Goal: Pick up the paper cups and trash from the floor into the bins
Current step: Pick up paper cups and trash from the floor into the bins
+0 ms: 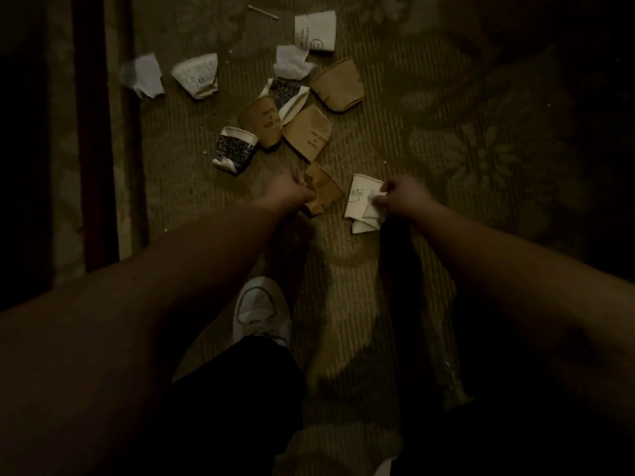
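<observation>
Crushed paper cups lie scattered on a dim patterned carpet (429, 139). My left hand (290, 190) grips a flattened brown cup (324, 195) near the middle. My right hand (402, 197) pinches a crumpled white scrap (372, 206) against a white cup with a drawn face (360, 201). Farther off lie several brown cups (307, 132), a dark patterned cup (233, 149), a white printed cup (314, 30) and white tissue pieces (144, 75). No bin is in view.
A dark wooden edge (92, 132) runs along the left side. My white shoe (261, 307) and dark trouser leg stand just below my hands. A thin stick (263, 12) lies at the far top. The right side is in deep shadow.
</observation>
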